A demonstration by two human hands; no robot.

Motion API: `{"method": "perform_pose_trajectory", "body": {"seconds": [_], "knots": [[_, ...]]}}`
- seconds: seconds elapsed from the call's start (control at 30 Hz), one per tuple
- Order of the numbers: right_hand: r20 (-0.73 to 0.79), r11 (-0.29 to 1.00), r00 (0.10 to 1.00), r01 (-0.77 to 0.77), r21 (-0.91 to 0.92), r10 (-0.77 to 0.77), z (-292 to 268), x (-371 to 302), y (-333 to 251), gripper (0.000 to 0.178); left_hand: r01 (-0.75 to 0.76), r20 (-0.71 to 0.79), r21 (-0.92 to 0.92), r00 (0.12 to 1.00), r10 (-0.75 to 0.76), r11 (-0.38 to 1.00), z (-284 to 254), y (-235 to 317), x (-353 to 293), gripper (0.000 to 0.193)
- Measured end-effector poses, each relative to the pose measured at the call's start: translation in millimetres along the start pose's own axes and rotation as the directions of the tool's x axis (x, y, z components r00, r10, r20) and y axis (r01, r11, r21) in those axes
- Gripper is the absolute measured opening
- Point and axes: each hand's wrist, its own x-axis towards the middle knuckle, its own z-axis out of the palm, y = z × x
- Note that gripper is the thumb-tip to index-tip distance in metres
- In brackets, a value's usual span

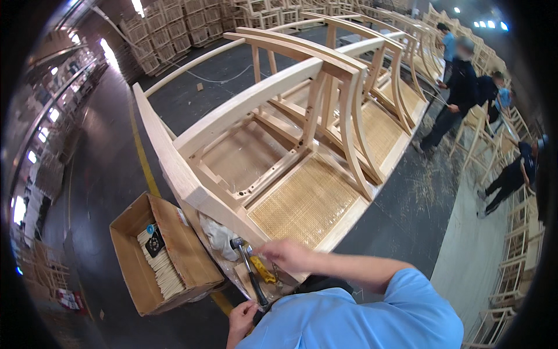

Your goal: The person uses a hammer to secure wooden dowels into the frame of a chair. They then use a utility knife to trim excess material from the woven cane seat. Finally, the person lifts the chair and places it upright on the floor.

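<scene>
My left hand is low at the table's near corner, fingers closed beside the end of a hammer's black handle; a small pale thing shows at the fingertips, too small to name. Over the tools hovers my right hand, its fingers blurred and pointing left. Just below it lies a yellow-handled tool, perhaps a utility knife. A crumpled whitish plastic bag is beside the hammer's head. Directly beyond, a pale wooden chair frame lies on its side, with a woven cane panel beneath clear film.
An open cardboard box at the left holds thin wooden sticks and a black item with a blue roll. More chair frames line the table. Several people, one in dark clothes, work at the right. Stacked chairs fill the back.
</scene>
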Motion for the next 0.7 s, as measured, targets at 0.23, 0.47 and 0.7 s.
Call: {"method": "perform_pose_trajectory", "body": {"seconds": [0.23, 0.47, 0.7], "knots": [[-0.084, 0.862, 0.956, 0.212, -0.46, -0.28, -265.4, 131.6, -78.4, 0.037, 0.097, 0.094, -0.03, 0.991, -0.094, 0.995, 68.5, 37.9, -3.5, 0.043], [0.319, 0.522, 0.926, 0.377, -0.765, -0.201, -334.1, 247.2, -75.6, 0.079, 0.178, 0.081, -0.387, 0.984, -0.159, 0.905, 182.7, 97.4, 22.7, 0.037], [0.645, 0.681, 0.741, 0.377, -0.628, 0.185, -306.8, 321.0, -67.8, 0.058, 0.075, -0.05, -0.613, 0.99, -0.133, 0.787, 250.9, 123.9, 43.6, 0.036]]}}
